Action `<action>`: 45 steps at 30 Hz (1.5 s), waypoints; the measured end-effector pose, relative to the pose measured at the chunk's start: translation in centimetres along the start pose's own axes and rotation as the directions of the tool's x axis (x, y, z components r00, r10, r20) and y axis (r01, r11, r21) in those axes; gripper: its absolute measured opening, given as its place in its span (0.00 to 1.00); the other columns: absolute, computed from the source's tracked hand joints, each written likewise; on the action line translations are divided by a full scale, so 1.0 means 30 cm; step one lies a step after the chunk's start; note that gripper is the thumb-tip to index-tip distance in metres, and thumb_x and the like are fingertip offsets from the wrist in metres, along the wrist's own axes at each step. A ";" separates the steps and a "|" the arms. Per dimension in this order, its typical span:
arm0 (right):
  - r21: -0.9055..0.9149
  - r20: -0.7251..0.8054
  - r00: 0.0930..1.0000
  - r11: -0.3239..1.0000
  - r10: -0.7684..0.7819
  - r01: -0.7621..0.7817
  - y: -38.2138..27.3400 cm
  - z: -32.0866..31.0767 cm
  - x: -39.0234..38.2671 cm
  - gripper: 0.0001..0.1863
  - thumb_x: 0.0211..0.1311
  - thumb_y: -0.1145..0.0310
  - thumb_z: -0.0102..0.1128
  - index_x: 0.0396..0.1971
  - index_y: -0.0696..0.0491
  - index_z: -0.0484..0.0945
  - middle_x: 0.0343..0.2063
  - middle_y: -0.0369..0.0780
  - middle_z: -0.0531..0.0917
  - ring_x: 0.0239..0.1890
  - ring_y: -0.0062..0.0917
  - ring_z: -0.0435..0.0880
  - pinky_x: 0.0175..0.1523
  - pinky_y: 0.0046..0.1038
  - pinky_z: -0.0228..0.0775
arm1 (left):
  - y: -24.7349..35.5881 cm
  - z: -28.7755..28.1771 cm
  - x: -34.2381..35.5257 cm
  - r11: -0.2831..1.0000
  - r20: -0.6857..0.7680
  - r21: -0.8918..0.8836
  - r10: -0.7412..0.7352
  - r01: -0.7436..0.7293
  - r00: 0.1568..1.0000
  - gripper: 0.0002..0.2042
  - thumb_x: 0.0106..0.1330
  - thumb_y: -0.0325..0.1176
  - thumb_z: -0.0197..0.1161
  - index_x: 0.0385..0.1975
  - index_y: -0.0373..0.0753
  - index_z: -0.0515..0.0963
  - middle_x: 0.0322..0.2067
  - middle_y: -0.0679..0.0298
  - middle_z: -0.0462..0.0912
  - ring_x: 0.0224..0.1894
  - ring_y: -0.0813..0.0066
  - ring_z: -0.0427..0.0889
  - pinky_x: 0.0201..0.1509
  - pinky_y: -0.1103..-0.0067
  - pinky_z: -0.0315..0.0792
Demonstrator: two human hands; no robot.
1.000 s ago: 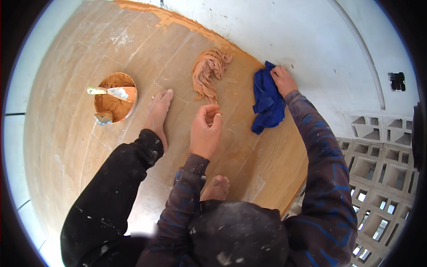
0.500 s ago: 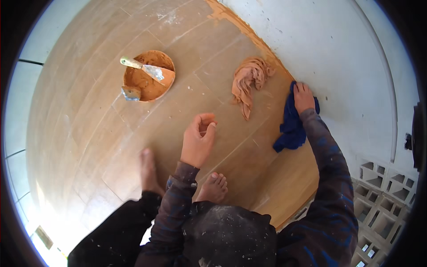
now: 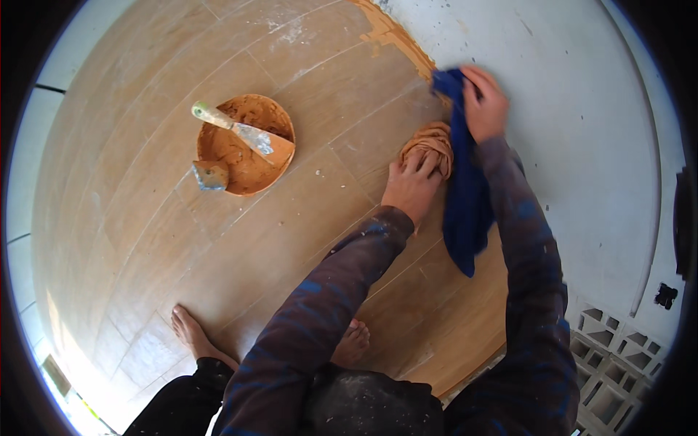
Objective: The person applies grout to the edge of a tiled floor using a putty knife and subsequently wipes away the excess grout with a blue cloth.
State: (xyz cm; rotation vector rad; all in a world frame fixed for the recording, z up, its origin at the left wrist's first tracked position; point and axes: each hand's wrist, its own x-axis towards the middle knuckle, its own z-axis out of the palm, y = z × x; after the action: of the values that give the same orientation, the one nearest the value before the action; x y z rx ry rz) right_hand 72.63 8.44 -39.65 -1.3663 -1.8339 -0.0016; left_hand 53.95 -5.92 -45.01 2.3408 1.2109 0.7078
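Note:
My right hand (image 3: 486,105) grips the top of a dark blue cloth (image 3: 465,196), which hangs down beside the foot of the white wall. Close to its left, the fingers of my left hand (image 3: 414,185) are closed over a bunched peach-brown cloth (image 3: 430,136) on the floor; a little of that cloth pokes out below the hand. A strip of orange-brown filler (image 3: 398,36) runs along the joint between floor and wall, just beyond both hands.
A round tub (image 3: 294,134) of orange-brown filler stands to the left, with a putty knife (image 3: 254,138) across it and a second blade (image 3: 211,176) at its rim. The white wall (image 3: 567,145) bounds the right; perforated blocks (image 3: 611,363) show at lower right.
My left hand has reached forward and right onto the peach-brown cloth. My right hand has moved up along the wall, pulling the blue cloth along. My left foot has shifted left.

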 end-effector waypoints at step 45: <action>-0.362 0.211 0.974 0.918 -0.086 0.160 0.076 0.527 0.108 0.22 0.71 0.63 0.58 0.62 0.54 0.76 0.59 0.42 0.80 0.61 0.38 0.76 0.65 0.42 0.68 | -0.196 -0.440 -0.881 0.890 0.017 0.119 -0.445 0.440 0.895 0.11 0.46 0.25 0.68 0.23 0.42 0.71 0.37 0.58 0.73 0.40 0.52 0.74 0.41 0.60 0.71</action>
State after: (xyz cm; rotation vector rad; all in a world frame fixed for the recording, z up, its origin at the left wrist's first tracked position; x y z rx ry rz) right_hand 64.68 19.08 -49.08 -1.5505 -2.1604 -0.3159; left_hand 29.24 -23.14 -44.50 2.0312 1.7241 0.4351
